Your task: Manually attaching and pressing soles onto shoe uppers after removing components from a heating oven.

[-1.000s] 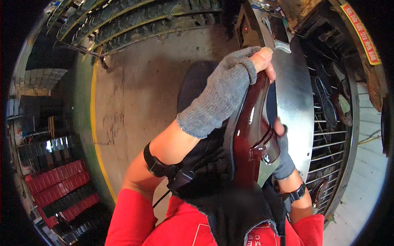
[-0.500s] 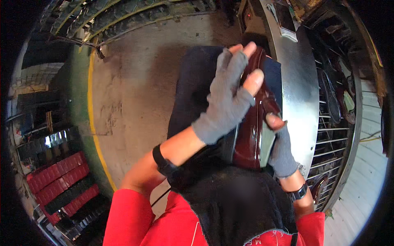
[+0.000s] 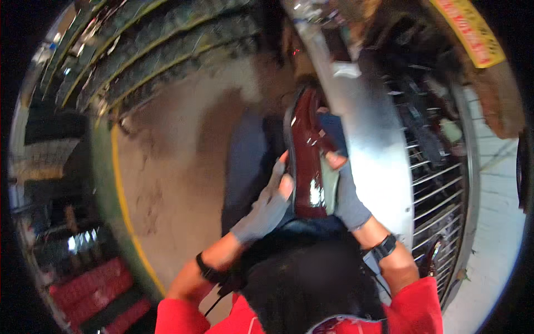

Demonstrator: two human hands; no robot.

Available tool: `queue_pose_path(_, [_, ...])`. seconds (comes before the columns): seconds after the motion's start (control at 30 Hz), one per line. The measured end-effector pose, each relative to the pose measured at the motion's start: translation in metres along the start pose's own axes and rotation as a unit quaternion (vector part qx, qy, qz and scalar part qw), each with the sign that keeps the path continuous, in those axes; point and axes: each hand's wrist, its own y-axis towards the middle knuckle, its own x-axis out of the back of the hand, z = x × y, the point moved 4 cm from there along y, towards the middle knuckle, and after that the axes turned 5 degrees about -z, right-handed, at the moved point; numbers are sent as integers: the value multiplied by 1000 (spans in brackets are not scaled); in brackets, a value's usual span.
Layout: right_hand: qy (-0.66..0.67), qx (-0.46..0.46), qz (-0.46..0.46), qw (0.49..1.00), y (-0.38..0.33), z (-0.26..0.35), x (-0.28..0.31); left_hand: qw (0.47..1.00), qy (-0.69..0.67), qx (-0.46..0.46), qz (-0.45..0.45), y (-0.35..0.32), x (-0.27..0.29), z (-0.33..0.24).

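Both forearms [image 3: 222, 249] are extended forward and angled inward. Left hand [image 3: 261, 210]: palm is turned inward, fingers [image 3: 276, 177] are pointed forward, thumb [image 3: 286, 187] is set slightly apart. Right hand [image 3: 349, 199]: thumb [image 3: 336, 161] is laid inward, other fingers are hidden. Both hands are gloved in grey, fingertips exposed.

The person wears a red top, its left sleeve [image 3: 179, 316] at seven o'clock and its right sleeve [image 3: 414, 309] between four and five. Fingerless grey gloves [image 3: 255, 222] cover both hands. At seven o'clock sits a black strap [image 3: 208, 271] with a thin dark cable [image 3: 216, 304] just below it; at four, a dark watch-like band [image 3: 385, 246]. Black apron-like cloth [image 3: 311, 273] with a pale curved edge spreads at five o'clock; the trousers [image 3: 240, 172] are dark blue.
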Motion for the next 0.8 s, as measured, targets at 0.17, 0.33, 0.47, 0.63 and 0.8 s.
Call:
queue_pose_path(0.17, [-5,-18,-35,999,-72,72,95,986,39,31,157,12,8,-12])
queue_pose_path(0.33, [-290,131,-254,913,-199,172,227,992,121,23,-24,2,33,5])
queue_pose_path(0.47, [-586,2,-471,659,-296,182,350,979,199,-19,32,10,9,-2])
queue_pose_path(0.63, [-818,178,-360,413,-224,198,274,985,175,6,-2,19,10,9])
queue_pose_path(0.8, [-733,277,-287,552,-85,189,259,988,154,14,18,10,17,18])
